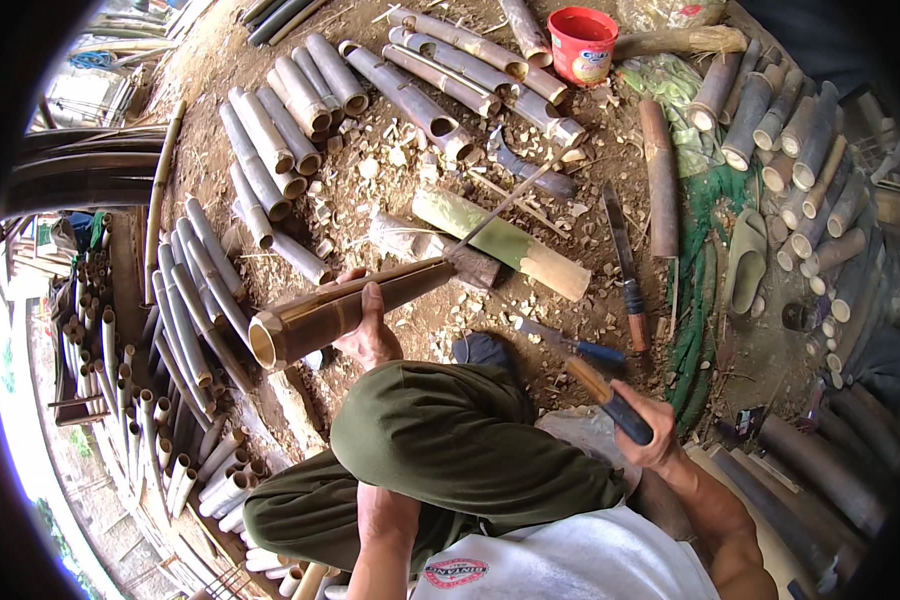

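Note:
A brown bamboo tube (355, 307) lies slantwise in front of my left knee, its open end facing left. My left hand (372, 330) is closed around its underside and near side, thumb on top. From the tube's far end a thin strip (515, 197) sticks out toward the upper right. On my right, beside the knee, my right hand (650, 428) grips a knife by its wood and black handle (610, 397). Its blade is hard to separate from the blue-handled knife (600, 352) beside it. Beyond the tube, a green bamboo piece (500, 243) rests against a wooden block (420, 240).
A long knife (625, 265) lies to the right, near a bamboo length (660, 180) and a green sandal (747, 262). Cut bamboo tubes (260, 150) lie in rows at the far left, with more stacked right. A red bucket (582, 47) stands behind. Chips cover the soil.

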Available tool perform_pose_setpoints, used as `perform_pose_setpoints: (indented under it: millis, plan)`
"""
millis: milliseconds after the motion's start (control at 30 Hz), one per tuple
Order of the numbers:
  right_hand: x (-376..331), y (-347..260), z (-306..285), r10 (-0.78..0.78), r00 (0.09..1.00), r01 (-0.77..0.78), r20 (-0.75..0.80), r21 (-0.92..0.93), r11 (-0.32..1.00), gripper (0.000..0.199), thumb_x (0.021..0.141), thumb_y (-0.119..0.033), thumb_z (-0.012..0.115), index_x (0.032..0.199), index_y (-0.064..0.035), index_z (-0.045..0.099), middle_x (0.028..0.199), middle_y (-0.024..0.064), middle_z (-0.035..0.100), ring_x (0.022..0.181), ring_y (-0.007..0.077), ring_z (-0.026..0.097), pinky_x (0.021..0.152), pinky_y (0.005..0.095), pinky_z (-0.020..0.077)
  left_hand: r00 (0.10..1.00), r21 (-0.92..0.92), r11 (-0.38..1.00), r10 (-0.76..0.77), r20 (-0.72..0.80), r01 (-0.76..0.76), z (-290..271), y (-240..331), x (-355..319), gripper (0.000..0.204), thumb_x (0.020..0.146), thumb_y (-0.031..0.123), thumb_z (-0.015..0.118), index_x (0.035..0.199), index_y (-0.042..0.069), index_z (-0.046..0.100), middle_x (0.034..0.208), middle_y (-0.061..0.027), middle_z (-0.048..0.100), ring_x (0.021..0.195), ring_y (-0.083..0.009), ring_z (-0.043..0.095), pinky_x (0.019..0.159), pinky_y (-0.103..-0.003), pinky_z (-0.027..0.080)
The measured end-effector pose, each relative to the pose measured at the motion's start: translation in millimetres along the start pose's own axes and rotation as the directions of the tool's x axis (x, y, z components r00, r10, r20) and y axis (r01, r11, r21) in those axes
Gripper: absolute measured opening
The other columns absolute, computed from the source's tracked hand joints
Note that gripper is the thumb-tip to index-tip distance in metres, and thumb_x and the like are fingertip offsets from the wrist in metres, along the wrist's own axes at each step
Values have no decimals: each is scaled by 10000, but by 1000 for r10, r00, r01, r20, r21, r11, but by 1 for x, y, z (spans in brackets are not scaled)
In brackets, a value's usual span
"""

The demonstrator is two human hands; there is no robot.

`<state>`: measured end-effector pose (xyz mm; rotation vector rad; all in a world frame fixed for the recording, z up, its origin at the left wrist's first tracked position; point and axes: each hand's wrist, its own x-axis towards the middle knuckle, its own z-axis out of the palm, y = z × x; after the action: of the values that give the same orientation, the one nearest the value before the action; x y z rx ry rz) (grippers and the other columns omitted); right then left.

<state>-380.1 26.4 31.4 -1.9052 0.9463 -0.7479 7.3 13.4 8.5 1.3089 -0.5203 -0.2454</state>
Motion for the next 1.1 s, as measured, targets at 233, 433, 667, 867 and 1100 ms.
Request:
perform_pose_setpoints:
  millis: [233,433,667,867,1100]
  plan:
    - [-9,16,8,-30,989,36,142,-34,999,652,638,-37,664,1279,58,590,760,172,669,593,316,656,575,385,529,998,-28,999,24,-57,-26,-4,-3,-8,555,779,-25,753,1233,36,440,1110,-136,596,1071,-251,594,1016,-457,462]
    - [103,56,125,-69,997,66,21,127,990,675,691,-85,683,1355,-56,564,743,168,665,592,315,646,576,406,522,998,-78,995,53,-40,-56,14,0,-8,526,762,1,761,1192,31,459,1056,-121,588,1064,-247,580,1043,-451,423]
    - [5,57,39,-65,989,66,136,2,998,687,611,-85,702,1281,29,603,830,167,689,620,317,654,617,399,545,995,32,994,101,-25,-100,5,-12,-7,484,829,59,683,1243,19,435,1109,-139,626,1055,-207,585,1008,-387,439]
    - [49,67,86,-79,989,85,122,-46,995,674,632,-87,701,1292,6,600,751,145,656,601,299,637,600,395,543,998,1,998,57,-27,-57,11,-9,-10,496,829,48,667,1258,33,418,1091,-130,614,1040,-193,579,1007,-371,435]
    - [63,56,87,-106,989,107,100,-3,994,668,642,-82,703,1297,2,597,740,145,657,593,289,641,586,392,537,996,5,998,63,-67,-63,8,-11,-5,544,793,-9,728,1243,27,424,1108,-140,578,1061,-259,601,1018,-454,457]
